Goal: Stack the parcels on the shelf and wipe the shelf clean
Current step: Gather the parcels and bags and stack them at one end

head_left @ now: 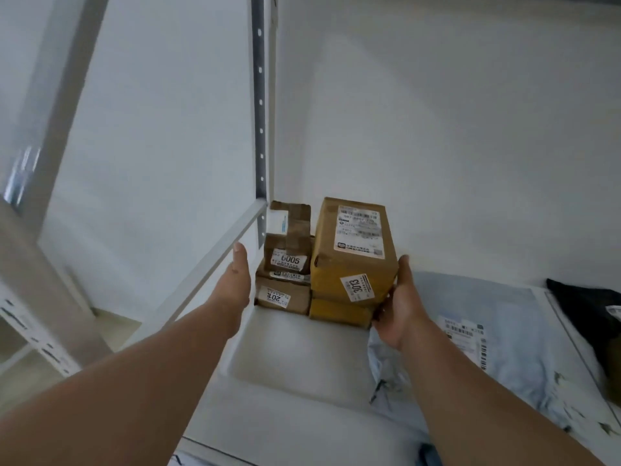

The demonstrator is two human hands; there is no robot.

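Shelf [302, 358]: two stacks of cardboard parcels are carried in the corner.
Right hand [400, 307]: the yellow parcel [353, 253] is gripped.
Left hand [235, 280]: fingers straight, nothing held.

Parcel storage room or courier pick-up point. Evidence: white metal shelf [302, 348] with a perforated upright [259, 112] beyond the left hand [237, 280]; labelled cardboard boxes [353, 250] bearing number stickers between the hands; grey mailing bags [487, 348] with barcode labels beside the right hand [400, 304].
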